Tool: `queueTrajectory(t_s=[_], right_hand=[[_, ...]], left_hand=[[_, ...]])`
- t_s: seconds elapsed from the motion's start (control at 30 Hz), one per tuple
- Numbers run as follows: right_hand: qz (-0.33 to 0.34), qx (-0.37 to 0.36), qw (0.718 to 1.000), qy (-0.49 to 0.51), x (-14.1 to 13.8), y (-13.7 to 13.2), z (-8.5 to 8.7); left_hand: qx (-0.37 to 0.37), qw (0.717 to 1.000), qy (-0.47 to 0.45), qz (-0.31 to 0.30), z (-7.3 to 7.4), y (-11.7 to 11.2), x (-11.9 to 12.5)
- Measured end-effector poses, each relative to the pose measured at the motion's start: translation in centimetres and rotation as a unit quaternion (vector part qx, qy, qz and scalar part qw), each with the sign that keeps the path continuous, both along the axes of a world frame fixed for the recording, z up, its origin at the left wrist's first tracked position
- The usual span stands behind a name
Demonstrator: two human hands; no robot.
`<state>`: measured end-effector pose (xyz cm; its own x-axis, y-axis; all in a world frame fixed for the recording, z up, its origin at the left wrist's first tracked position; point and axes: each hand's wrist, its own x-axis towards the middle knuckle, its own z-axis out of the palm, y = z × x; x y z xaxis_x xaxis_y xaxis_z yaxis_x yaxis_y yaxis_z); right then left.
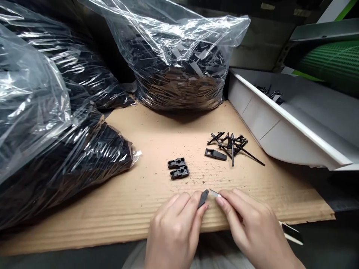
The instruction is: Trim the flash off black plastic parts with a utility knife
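Observation:
My left hand [176, 228] pinches a small dark plastic part [203, 198] between thumb and fingers near the front edge of the cardboard. Its rounded tip points up and right; the rest is hidden by my fingers. My right hand [249, 220] is closed around a small knife, its thin pointed blade [214, 193] showing just right of the part's tip, with a narrow gap between them. Beyond my hands, two black clip-like parts [178, 172] lie side by side. Farther right is a single tapered black piece [215, 154] beside a heap of thin black sprues [232, 145].
Cardboard [112, 209] covers the work surface, with dark shavings scattered near the middle. A clear bag of black parts [182, 71] stands at the back; other filled bags [70, 149] crowd the left. At right stands a pale chute-like tray [280, 130] containing black pieces, below a green ribbed belt [331, 63].

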<state>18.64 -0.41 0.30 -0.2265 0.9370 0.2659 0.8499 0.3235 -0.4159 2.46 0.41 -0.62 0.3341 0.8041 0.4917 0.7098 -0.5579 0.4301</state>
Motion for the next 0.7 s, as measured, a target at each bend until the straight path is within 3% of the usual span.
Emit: queueTrajectory(t_s=[0.4,0.7], right_hand=[[0.045,-0.024,0.999,-0.01,0.23,0.16,0.22],[0.062,-0.097,0.993,-0.011,0.45,0.79,0.94]], left_hand=[[-0.002,1.0,-0.001,-0.004,-0.17,-0.03,-0.07],[0.003,1.0,0.015,0.004,-0.28,0.07,0.0]])
